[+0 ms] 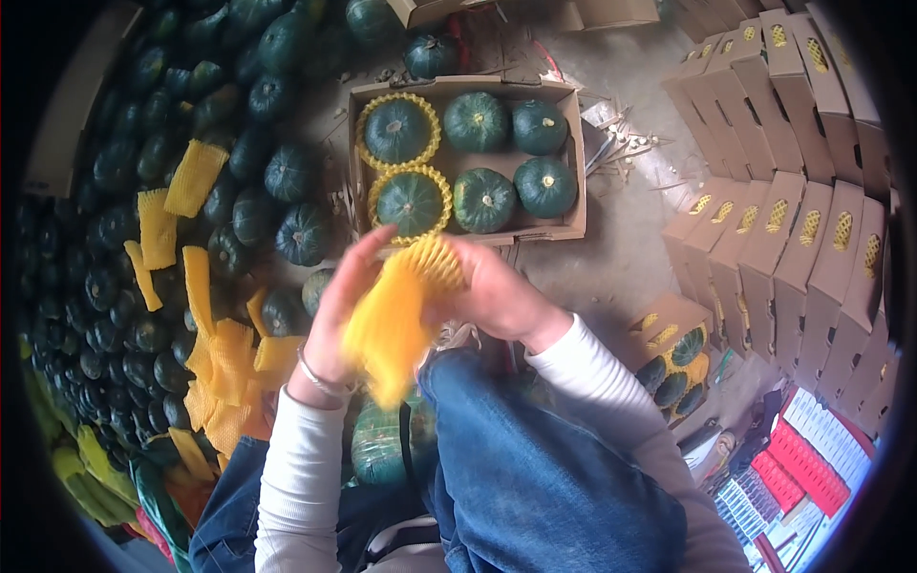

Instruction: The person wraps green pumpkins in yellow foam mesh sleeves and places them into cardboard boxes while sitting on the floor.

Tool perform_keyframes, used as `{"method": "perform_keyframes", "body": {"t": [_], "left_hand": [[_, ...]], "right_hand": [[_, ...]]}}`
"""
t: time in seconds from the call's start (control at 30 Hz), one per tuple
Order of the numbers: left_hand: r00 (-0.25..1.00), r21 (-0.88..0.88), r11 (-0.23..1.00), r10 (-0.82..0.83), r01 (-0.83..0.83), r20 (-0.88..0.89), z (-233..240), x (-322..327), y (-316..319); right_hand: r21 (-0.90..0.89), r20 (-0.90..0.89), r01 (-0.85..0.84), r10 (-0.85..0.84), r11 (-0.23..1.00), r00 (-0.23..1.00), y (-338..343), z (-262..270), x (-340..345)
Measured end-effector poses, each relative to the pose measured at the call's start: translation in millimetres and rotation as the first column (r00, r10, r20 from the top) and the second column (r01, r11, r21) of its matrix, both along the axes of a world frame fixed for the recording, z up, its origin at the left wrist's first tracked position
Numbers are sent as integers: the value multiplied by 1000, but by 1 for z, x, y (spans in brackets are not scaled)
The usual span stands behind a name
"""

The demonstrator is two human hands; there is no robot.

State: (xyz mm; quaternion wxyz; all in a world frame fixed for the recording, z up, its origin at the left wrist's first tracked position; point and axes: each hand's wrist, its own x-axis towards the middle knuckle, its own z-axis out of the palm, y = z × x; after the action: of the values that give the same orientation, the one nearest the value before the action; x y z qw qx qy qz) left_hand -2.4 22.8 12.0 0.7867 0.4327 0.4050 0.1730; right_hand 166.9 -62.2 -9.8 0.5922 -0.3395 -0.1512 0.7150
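Between my two hands hangs a yellow foam net sleeve, blurred by motion, its upper end bunched near the fingers. My right hand grips that upper end. My left hand, with a bracelet at the wrist, is at the sleeve's left side, thumb raised; its fingers are partly hidden behind the foam. Just beyond my hands an open cardboard box holds several dark green squashes. The two on its left, a rear squash and a front squash, sit in yellow foam nets; the others, such as the middle squash, are bare.
A large heap of green squashes covers the left side. Flat yellow foam sleeves lie on it. Cardboard boxes stand stacked at right, near another box of netted squashes. Plant scraps litter the floor beyond the open box.
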Motion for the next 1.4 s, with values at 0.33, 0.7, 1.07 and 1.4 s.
{"method": "perform_keyframes", "body": {"t": [0.33, 0.7, 1.07, 1.4], "left_hand": [[820, -438, 880, 110, 183, 562, 2, 4, 17], [967, -406, 913, 78, 27, 241, 16, 22, 0], [931, 42, 981, -165, 189, -324, -69, 78, -24], [847, -558, 743, 516, -370, 126, -37, 45, -10]], "right_hand": [[-61, -352, -254, 217, 965, 911, -34, 3, 11], [-107, -243, -160, 130, 981, 961, -41, -1, 34], [-186, 763, 69, 100, 980, 639, 9, -36, 111], [-28, 998, -158, 18, 987, -64, 0, 15, 34]]}}
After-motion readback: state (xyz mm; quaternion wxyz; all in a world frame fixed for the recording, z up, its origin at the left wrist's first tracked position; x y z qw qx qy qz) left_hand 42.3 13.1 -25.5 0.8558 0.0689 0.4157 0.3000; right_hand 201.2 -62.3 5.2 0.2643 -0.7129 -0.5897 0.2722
